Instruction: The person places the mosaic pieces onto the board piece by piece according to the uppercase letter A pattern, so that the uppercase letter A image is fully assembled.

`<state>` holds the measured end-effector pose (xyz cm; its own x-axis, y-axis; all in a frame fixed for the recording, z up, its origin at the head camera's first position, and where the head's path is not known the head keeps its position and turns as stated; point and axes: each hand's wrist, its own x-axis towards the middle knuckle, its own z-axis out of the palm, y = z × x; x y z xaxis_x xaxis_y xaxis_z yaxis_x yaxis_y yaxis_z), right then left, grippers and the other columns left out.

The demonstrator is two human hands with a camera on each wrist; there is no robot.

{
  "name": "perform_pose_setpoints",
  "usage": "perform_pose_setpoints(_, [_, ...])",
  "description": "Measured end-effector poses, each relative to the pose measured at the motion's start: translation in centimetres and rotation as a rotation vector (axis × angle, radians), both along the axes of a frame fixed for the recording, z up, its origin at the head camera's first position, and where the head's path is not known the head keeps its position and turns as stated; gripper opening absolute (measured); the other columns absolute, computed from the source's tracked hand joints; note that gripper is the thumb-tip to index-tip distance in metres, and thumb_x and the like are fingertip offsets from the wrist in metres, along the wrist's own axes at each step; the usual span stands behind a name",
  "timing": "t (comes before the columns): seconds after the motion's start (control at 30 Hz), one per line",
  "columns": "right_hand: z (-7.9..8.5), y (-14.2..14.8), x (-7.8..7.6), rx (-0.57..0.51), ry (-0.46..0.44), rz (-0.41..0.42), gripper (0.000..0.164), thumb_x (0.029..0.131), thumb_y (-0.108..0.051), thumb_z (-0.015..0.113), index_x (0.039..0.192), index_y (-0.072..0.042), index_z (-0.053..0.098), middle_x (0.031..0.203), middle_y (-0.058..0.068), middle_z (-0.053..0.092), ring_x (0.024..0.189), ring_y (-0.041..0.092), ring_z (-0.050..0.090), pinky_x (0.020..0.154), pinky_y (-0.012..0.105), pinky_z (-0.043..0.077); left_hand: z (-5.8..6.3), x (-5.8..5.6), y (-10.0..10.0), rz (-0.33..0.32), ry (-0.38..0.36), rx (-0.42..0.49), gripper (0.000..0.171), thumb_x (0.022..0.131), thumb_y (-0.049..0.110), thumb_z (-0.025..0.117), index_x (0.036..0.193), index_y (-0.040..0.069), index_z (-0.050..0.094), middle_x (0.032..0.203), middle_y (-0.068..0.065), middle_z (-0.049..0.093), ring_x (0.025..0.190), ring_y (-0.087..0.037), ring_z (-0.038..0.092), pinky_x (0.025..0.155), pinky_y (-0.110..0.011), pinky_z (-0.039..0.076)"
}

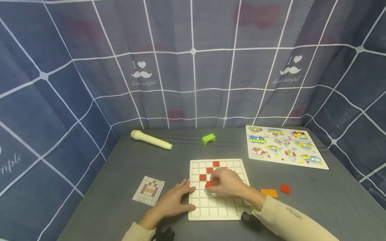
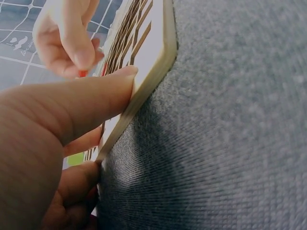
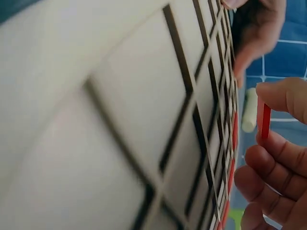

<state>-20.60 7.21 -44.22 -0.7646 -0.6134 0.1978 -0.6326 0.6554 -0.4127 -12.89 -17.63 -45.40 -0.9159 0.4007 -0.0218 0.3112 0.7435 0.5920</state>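
Note:
My right hand pinches a red square tile between thumb and fingers above the pale wooden grid board. In the right wrist view the tile is seen edge-on, raised off the board. Red tiles sit in the upper cells, among them one tile at the left; my right hand partly covers others. At the board's left edge rests my left hand, fingers extended; the left wrist view has its thumb on the rim. Left of it lies a pattern card with a small coloured grid.
Two orange tiles and a loose red tile lie right of the board. Behind are a cream microphone-shaped object, a green arch block and a vehicle picture puzzle. A checked curtain surrounds the grey table.

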Motion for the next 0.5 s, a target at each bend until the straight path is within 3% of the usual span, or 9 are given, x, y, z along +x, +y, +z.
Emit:
perform_pose_setpoints(0.27, [-0.5,-1.7,-0.1,0.015,0.111,0.028,0.023,0.074,-0.035,0.082,0.083,-0.018,0.069,0.074,-0.013,0.059,0.066,0.0,0.046,0.058,0.017,0.042,0.0,0.0,0.1,0.0,-0.002,-0.004,0.068,0.083,0.05,0.073,0.137,0.012,0.058,0.154,-0.022,0.039,0.148,-0.038,0.032,0.115,-0.063,0.031])
perform_pose_setpoints(0.5, [-0.7,-2.1,-0.3,0.047,0.153,0.066,0.019,0.077,-0.029,0.079,0.088,-0.015,0.074,0.079,-0.009,0.065,0.069,0.002,0.052,0.061,0.018,0.047,0.1,0.2,0.0,0.003,0.009,-0.003,0.068,0.082,0.049,0.073,0.137,0.011,0.058,0.153,-0.023,0.04,0.147,-0.038,0.033,0.114,-0.063,0.031])
